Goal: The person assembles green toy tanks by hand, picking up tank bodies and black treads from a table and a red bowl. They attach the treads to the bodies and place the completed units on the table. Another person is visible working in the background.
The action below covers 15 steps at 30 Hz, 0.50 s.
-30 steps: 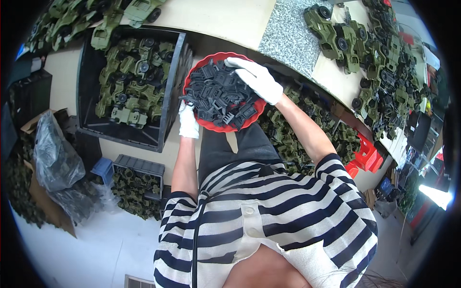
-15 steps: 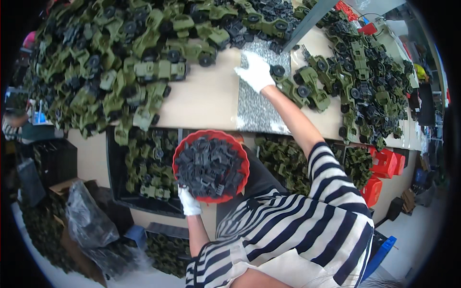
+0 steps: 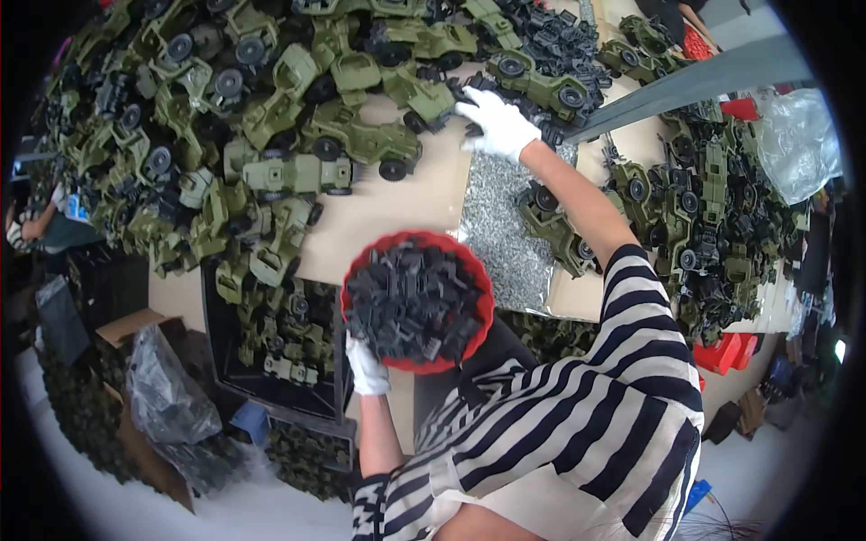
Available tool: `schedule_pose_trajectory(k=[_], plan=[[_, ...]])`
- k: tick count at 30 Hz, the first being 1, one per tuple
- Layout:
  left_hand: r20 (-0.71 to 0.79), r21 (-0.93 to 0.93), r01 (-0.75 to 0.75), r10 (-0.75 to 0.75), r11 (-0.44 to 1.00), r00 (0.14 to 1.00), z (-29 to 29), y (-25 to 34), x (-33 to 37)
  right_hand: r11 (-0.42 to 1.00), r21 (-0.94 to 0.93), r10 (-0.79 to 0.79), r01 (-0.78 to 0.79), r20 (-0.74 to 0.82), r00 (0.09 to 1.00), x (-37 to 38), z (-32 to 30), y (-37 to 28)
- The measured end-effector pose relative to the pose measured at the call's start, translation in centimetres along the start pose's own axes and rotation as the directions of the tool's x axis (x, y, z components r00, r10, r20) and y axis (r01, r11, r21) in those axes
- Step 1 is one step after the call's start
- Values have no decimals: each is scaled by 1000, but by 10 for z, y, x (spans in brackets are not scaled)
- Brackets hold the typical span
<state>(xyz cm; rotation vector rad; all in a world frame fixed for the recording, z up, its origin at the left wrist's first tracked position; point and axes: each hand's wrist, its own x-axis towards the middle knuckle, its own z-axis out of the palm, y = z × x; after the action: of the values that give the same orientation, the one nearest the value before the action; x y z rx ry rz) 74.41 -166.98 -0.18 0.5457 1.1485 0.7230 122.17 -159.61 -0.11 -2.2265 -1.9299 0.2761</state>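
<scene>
We are gripping the red bowl [image 3: 424,366] at frame centre with our left hand [image 3: 366,368] while our right hand [image 3: 496,124], fingers parted, is nearing the upper-centre green toy vehicle [image 3: 417,95], apparently bringing it within reach.

Tabletop [image 3: 388,212]: pale beige where we see it between the heaps.
Speckled strip [image 3: 501,234]: grey and glossy, running across the tabletop; laid on or set in, we cannot tell.
Left side: we see green toy vehicles [image 3: 298,173] heaped over one another, reaching the near edge.
Far middle: dark grey parts [image 3: 561,41] in a loose pile.
Right side: we find another vehicle heap [image 3: 711,194], mixed with dark pieces.
</scene>
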Motion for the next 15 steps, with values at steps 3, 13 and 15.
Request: schedule_pose_trajectory(k=[3,13,15], plan=[[73,-66,-15,20,998,997,23,3,23,999,5,-31,31,-48,998,8,-3,16],[-133,-71,-97,87,993,987,50,-12,54,869,395,-197,298,-276,941,-54,-78,-118],[-152,-99,-71,56,993,987,58,-10,53,836,406,-334,368,-156,930,-71,-77,-154]])
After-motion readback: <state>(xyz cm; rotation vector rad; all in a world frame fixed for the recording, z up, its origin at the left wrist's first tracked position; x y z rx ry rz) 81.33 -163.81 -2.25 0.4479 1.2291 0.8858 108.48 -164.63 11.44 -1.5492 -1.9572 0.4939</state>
